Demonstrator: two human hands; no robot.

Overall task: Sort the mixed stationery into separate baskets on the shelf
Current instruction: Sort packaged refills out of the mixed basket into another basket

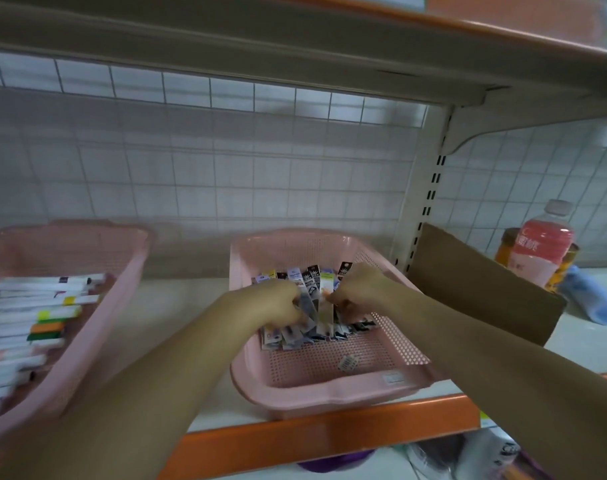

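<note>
A pink mesh basket (381,348) stands in the middle of the shelf and holds a pile of flat stationery packets (316,282) with black, white and yellow headers. Both my hands are inside it. My left hand (278,303) is closed around several packets on the left of the pile. My right hand (361,289) grips packets on the right of the pile. A second pink basket (87,247) at the left holds several white markers (42,306) with coloured caps lying side by side. One small loose tag (347,362) lies on the middle basket's floor.
A brown cardboard sheet (475,282) leans upright right of the middle basket. Behind it stand a pink drink bottle (541,247) and an orange bottle, with a blue bottle (589,299) lying down. The shelf has an orange front edge (330,434) and a wire grid back.
</note>
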